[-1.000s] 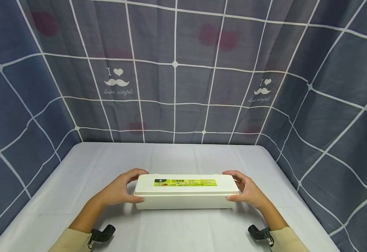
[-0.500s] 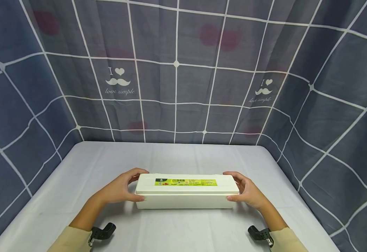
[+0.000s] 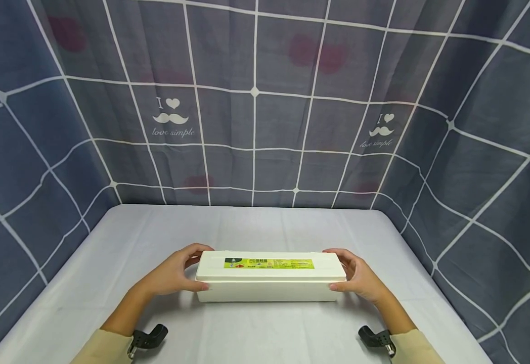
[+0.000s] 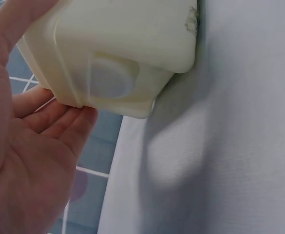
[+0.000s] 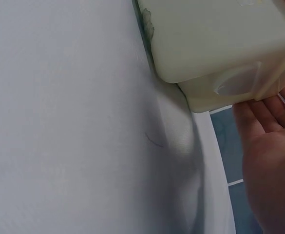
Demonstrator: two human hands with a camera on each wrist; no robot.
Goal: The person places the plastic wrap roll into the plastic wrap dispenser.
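Observation:
A long cream-white plastic cling film box (image 3: 271,291) with a yellow-green label (image 3: 268,263) on its closed lid sits on the white table. My left hand (image 3: 174,273) grips its left end, thumb on the front face and fingers behind. At the right end my right hand (image 3: 358,273) holds it the same way. From the left wrist view, the box's end wall (image 4: 108,80) shows a round recess, with fingertips against the back side. The right wrist view shows the other end (image 5: 239,80), fingers curled behind it. What lies inside the box is hidden.
White cloth covers the table (image 3: 256,333). A dark blue-grey checked curtain (image 3: 274,121) stands behind it and along both sides. Black wrist mounts (image 3: 150,336) sit at both beige cuffs, low in the head view.

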